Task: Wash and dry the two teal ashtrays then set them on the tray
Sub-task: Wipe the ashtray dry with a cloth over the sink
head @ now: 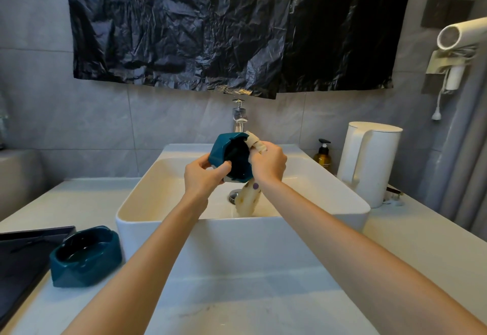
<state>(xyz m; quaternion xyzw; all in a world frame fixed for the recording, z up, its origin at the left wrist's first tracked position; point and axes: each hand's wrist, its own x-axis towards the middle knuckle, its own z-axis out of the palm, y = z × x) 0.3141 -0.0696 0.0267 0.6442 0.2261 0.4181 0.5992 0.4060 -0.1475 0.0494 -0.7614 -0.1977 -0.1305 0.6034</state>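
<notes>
Basin walls hem the work: the white sink (237, 220) stands on the pale counter (237, 295), with its near rim under the forearms and the tap (239, 116) at its 12 o'clock. There is free room above the bowl, where both hands meet.

The left hand (200, 176) grips one teal ashtray (220, 147) tipped on its side, hollow toward the person. Its thumb is hooked over the rim at 7 o'clock and its fingers curl behind the body. The right hand (268, 163), at that ashtray's 3 o'clock, clutches a pale spotted cloth (247, 200) bunched against the rim. The cloth's tail hangs into the bowl near the drain.

The second teal ashtray (87, 255) sits upright on the counter at the sink's 8 o'clock, just beside the dark tray (23, 253).

A white kettle (369, 160) at 2 o'clock and an amber pump bottle (322, 156) at 1 o'clock crowd the sink's right side. The bottle's label is too small to read.
</notes>
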